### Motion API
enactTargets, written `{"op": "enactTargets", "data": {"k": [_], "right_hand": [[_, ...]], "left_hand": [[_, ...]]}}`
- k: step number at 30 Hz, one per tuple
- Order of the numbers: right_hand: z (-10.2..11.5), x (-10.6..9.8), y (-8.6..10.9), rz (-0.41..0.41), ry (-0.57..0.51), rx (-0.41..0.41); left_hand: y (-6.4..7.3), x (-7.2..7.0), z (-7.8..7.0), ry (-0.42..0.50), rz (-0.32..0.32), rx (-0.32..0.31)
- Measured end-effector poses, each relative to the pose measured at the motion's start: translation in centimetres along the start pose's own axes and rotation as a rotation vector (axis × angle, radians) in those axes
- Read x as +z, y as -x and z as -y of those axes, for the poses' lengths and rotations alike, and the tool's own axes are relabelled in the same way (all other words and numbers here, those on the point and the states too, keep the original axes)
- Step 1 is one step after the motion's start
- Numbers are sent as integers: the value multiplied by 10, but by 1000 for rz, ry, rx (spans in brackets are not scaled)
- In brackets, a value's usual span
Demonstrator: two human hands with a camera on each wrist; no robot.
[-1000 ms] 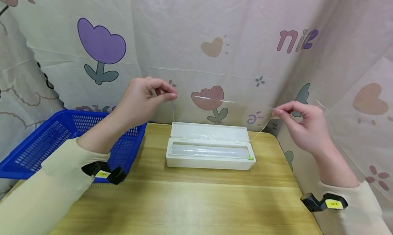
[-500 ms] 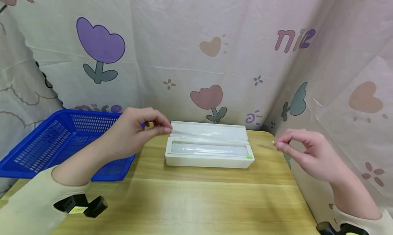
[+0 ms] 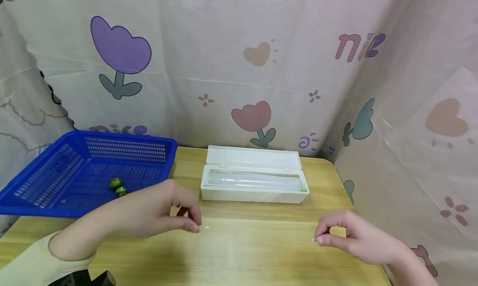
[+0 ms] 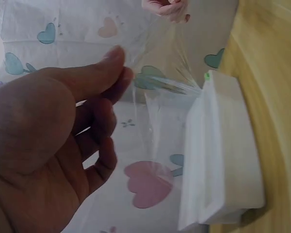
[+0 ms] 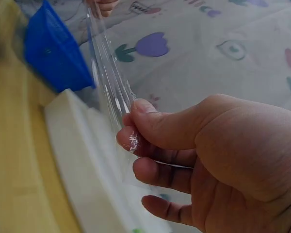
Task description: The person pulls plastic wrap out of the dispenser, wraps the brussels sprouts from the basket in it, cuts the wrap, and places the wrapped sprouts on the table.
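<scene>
A sheet of clear cling film (image 5: 109,73) is stretched between both hands, nearly invisible in the head view. My left hand (image 3: 164,213) pinches its left end between thumb and fingertips, in front of the dispenser's left part. On the other side my right hand (image 3: 358,236) pinches the right end, where the film bunches up at the thumb in the right wrist view. Behind the hands stands a white cling film dispenser (image 3: 254,196), its lid (image 3: 254,157) tipped back. The film roll (image 3: 254,179) lies inside, and a small green slider (image 3: 303,189) sits at the right end.
A blue plastic basket (image 3: 123,141) stands at the left, partly behind my left forearm. Inside it are two small round green mottled things (image 3: 115,183). The wooden table (image 3: 239,257) meets a printed curtain (image 3: 201,49) at the back and right.
Both hands have come down and nearer, carrying the film from above the dispenser to in front of it. The green things in the basket have come into view as the left arm moved.
</scene>
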State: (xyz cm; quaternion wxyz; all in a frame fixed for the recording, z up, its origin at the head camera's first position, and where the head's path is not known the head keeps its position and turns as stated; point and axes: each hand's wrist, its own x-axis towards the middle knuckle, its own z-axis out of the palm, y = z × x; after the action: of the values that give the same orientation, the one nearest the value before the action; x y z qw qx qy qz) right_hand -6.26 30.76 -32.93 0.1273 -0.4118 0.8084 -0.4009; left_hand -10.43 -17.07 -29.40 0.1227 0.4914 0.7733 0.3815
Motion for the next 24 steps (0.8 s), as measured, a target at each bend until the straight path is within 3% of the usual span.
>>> {"op": "enactTargets", "data": {"k": [4,11,18,24], "right_hand": [[-15,20,-2,52,-68,-4],[-40,53,-1,122,-194,132],[-63,79,4,105,-252,212],[-75,91,8,93,-234,232]], "left_hand": [[8,13,11,25,53,-40],[20,39,37,25,85,-74],[29,70,68,43,88,-140],[31,94,89,115,102,-137]]}}
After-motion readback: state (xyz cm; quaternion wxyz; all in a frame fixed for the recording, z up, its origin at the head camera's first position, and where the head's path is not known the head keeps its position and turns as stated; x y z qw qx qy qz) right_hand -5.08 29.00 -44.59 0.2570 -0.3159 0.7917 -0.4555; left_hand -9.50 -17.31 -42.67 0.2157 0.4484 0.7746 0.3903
